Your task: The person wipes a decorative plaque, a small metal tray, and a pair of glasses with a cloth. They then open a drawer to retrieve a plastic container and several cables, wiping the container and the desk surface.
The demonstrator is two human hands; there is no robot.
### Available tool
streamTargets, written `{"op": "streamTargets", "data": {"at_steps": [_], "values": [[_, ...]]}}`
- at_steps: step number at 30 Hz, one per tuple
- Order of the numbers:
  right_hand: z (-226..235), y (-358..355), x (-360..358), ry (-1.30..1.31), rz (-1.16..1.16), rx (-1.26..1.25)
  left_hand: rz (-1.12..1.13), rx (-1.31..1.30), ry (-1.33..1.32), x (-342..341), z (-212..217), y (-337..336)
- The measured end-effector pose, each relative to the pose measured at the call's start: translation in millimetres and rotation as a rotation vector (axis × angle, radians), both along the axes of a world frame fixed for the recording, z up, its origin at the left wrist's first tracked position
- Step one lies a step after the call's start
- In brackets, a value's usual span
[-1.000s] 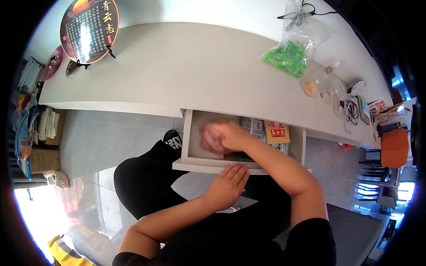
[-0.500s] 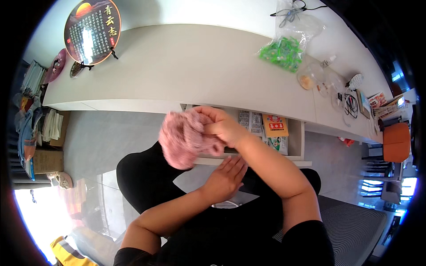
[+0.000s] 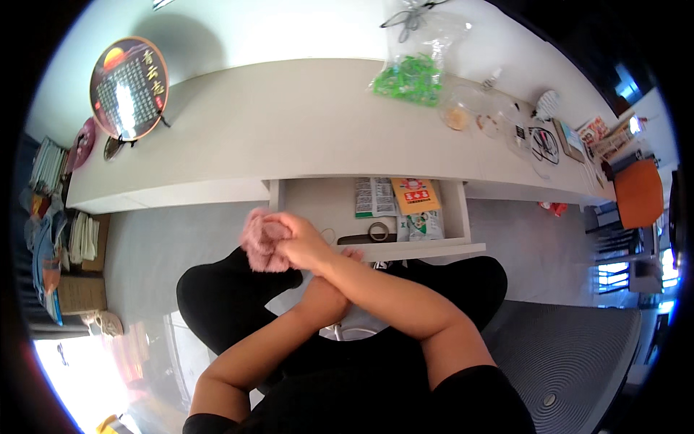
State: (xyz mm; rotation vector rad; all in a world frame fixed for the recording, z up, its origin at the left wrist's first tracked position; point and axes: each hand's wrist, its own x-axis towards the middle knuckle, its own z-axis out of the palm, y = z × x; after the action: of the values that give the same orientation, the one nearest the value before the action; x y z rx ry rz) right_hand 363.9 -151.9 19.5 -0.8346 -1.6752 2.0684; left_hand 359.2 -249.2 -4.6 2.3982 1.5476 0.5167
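My right hand [image 3: 307, 244] is closed on a fluffy pink cloth [image 3: 263, 240], bunched up left of the open drawer's front corner. Beneath my right forearm crosses my left hand [image 3: 327, 298]. Most of its fingers are hidden there; the fingertips show past the forearm, stretched out beside the drawer front [image 3: 434, 250]. Inside the pulled-out drawer lie an orange packet [image 3: 416, 194], a printed white and green packet [image 3: 375, 197], another green and white packet [image 3: 423, 226], a dark roll of tape [image 3: 378, 231] and a flat dark item [image 3: 354, 239].
Along the wall runs a long pale desk [image 3: 289, 123]. On it stand a round decorative plaque [image 3: 129, 88], a plastic bag with green contents [image 3: 408, 78], clear containers [image 3: 457, 116] and coiled cables [image 3: 543, 145]. An orange chair [image 3: 639, 192] is at right; a cardboard box [image 3: 81, 294] sits at left.
The pink cloth has moved left and away from the drawer, bunched smaller in my right hand. My left hand has slid beneath the right forearm. More of the drawer's inside shows.
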Motion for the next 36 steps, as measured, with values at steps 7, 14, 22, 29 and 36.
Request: {"op": "streamTargets", "data": {"at_steps": [7,14,22,29,36], "values": [[60.8,40.2,62.8,0.535,-0.369,-0.189,0.016,0.016,-0.034,1.7,29.6,12.0],[49.8,143.4,131.0,-0.479,-0.531,1.010,0.108,0.077,0.029,2.1,31.5,35.7],[55.0,159.3,96.6,0.016,-0.498,0.659,0.095,0.033,-0.103,-2.8,56.1,60.1],[1.1,227.6,-13.1,-0.392,-0.642,1.245,0.211,0.168,-0.008,-58.5,93.0,118.1],[-12.3,295.0,-115.2,-0.471,-0.692,1.276,0.414,0.286,-0.137,-105.9,88.3,142.6]]}}
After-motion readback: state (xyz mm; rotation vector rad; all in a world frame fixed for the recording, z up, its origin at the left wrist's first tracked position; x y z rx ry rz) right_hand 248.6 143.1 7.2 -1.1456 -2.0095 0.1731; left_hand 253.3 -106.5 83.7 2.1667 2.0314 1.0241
